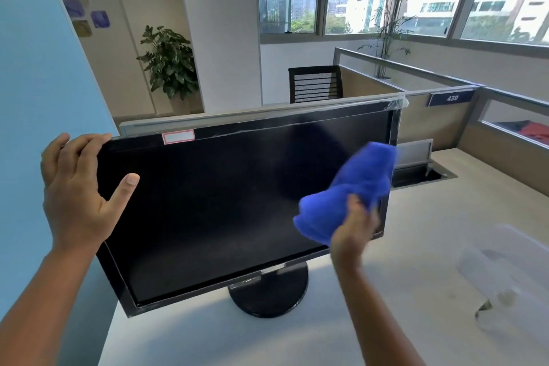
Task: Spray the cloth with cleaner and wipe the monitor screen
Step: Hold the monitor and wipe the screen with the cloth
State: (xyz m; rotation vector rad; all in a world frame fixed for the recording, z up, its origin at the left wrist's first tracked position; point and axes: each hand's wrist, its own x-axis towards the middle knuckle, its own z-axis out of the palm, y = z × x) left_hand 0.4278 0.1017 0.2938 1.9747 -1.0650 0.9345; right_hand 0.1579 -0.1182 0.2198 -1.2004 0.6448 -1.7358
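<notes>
A black monitor [225,205] with a dark screen stands on a round base on the pale desk [416,232]. My left hand [77,187] grips its upper left corner, fingers over the top edge and thumb on the screen. My right hand [353,232] holds a bunched blue cloth [350,190] at the screen's right side; hand and cloth are motion-blurred. Whether the cloth touches the glass is unclear. A blurred clear object with a greenish tip [502,273], possibly the spray bottle, lies on the desk at the right.
A light blue partition [35,98] rises close on the left. Behind the monitor run cubicle dividers [430,116], a black mesh chair [316,83], and an open cable tray [421,169] in the desk. Potted plants and windows lie beyond.
</notes>
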